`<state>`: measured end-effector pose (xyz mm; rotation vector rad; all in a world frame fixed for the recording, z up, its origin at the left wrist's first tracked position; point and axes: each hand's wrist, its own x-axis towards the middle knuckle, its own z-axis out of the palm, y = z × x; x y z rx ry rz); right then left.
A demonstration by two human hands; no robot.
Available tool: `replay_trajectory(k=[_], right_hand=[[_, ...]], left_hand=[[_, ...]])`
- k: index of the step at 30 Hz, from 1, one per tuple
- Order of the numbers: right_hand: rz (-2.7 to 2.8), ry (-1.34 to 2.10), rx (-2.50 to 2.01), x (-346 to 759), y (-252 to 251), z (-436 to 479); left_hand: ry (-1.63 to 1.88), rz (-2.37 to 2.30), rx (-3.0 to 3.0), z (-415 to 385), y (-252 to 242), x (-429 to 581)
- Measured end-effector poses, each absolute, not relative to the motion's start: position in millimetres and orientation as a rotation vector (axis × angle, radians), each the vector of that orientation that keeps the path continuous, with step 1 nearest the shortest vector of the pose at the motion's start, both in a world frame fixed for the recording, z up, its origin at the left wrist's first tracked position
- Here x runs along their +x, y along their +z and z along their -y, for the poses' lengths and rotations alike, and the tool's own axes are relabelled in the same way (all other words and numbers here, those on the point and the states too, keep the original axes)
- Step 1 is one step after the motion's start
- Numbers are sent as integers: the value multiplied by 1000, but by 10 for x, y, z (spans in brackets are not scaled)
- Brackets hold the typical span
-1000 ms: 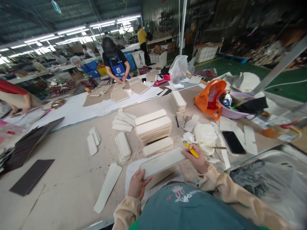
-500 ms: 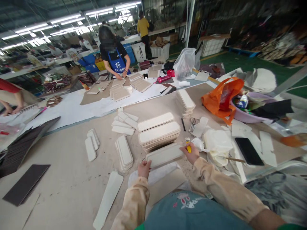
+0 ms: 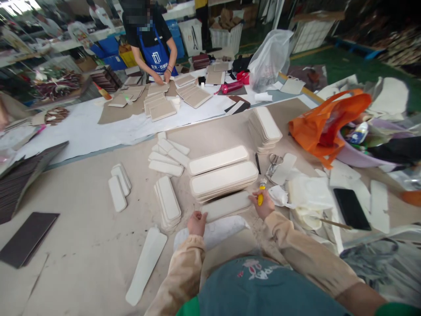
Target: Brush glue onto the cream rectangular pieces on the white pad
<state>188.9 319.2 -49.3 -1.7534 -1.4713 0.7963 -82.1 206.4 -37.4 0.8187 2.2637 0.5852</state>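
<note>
A cream panel was gripped at its ends by the left hand and right hand. A yellow tool was also clasped in the right hand.

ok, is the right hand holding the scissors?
No. The right hand grips a yellow-handled tool, while the scissors lie untouched on the table further away.

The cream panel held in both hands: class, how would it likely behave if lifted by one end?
The cream panel probably stays stiff: it spans flat between the left hand and right hand without sagging. It looks light, being thin like those in the stack behind. Flat with rounded ends, it should slide rather than roll.
</note>
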Motion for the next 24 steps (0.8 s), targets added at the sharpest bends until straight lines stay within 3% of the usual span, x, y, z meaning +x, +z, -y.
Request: replay_trajectory(k=[8,15,20,24], right_hand=[[1681,817,-1587,2366,-76,-2649],[1738,1425,-1350,2532,-37,-2002],[1828,1781,-1205,2111,98,-1784],[1961,1859,-1149,1751,162,-1645]], left_hand=[[667,-2237,1239,-1170,-306,-990],[476,-2109,1545,-117,-347,-944],[443,-2049,1564,-33,-409,-809],[425,-2025,1581,-89,-401,-766]])
